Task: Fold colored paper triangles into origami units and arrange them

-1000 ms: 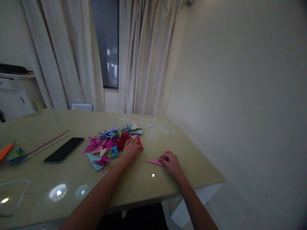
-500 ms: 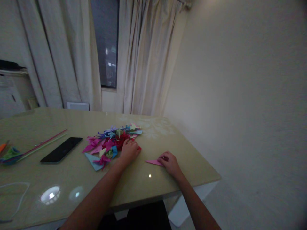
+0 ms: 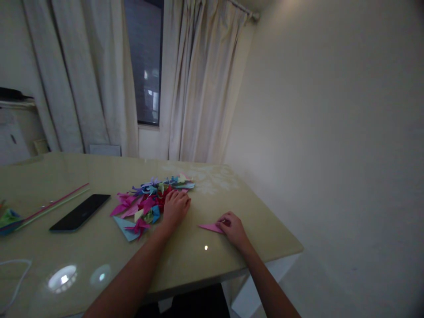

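The slender, pointed wedge of folded pink paper (image 3: 209,227) lies just to the left of your right hand (image 3: 232,228), whose thumb and forefinger seem to pinch its wider end. The relation that matters most is the wedge's long axis: it runs roughly sideways from your right fingers, the sharp tip aimed left, low over the glossy cream-coloured counter (image 3: 265,234) or on it; you cannot tell which. Your right hand is clearly the nearer one, touching the paper, while your left hand (image 3: 177,206) sits beyond the tip, farther from you and to the left, with a bare gap between. Your left fingers curl down over the near right edge of the heap of small multicoloured folded-paper figures (image 3: 145,205); whether they grip anything there is hidden by the back of the hand. Left of those fingers and nearer you, a pale blue paper triangle (image 3: 124,226) juts from the heap, and well apart, farther left, rests a flat black rectangular phone (image 3: 80,213).
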Motion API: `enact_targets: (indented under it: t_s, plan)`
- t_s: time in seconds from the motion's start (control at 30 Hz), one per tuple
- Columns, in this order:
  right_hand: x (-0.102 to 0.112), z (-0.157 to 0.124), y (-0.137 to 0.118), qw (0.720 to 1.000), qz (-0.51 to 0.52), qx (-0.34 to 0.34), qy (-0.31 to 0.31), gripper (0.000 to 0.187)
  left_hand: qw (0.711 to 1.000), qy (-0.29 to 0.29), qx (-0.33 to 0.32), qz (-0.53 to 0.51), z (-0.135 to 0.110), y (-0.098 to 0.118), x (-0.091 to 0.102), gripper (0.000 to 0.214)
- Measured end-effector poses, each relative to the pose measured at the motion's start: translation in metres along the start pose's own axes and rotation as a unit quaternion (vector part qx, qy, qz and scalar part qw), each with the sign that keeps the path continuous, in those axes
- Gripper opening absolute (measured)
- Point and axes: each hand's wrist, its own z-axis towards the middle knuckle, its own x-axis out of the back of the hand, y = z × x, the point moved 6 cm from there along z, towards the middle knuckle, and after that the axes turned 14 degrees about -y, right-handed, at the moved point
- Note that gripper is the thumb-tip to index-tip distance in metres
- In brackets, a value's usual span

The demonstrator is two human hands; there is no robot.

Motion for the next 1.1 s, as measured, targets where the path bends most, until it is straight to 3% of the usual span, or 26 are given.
enact_targets:
  t_s: [0.17,0.27,0.37,0.53,0.8,0.9,1.0,1.1]
  plan:
    - [0.003,-0.001,0.001,0.999,0.016,0.015,0.032,0.01,0.969,0.134,0.105,-0.18,0.004,-0.038,0.014,0.028]
    - [0.004,-0.001,0.003,0.998,0.031,0.015,0.045,0.008,0.937,0.158,0.099,-0.296,0.008,-0.054,0.01,0.036]
    - [0.003,-0.002,0.004,0.998,0.041,0.014,0.053,0.008,0.91,0.147,0.082,-0.379,0.01,-0.061,0.004,0.043]
    - [0.002,-0.002,0.003,0.997,0.041,0.02,0.061,0.009,0.901,0.123,0.085,-0.408,0.009,-0.06,-0.002,0.049]
    - [0.005,-0.003,-0.003,0.997,0.025,0.033,0.071,0.01,0.907,0.144,0.101,-0.384,0.006,-0.063,0.003,0.041]
    - [0.008,-0.005,-0.008,0.996,0.017,0.039,0.083,0.012,0.92,0.165,0.095,-0.343,0.003,-0.055,0.015,0.035]
    - [0.01,-0.008,-0.017,0.993,0.01,0.064,0.097,0.018,0.937,0.169,0.046,-0.302,-0.002,-0.022,0.023,0.03]
    - [0.011,-0.011,-0.021,0.992,0.042,0.074,0.098,0.031,0.929,0.07,-0.058,-0.36,-0.007,0.032,0.008,0.027]
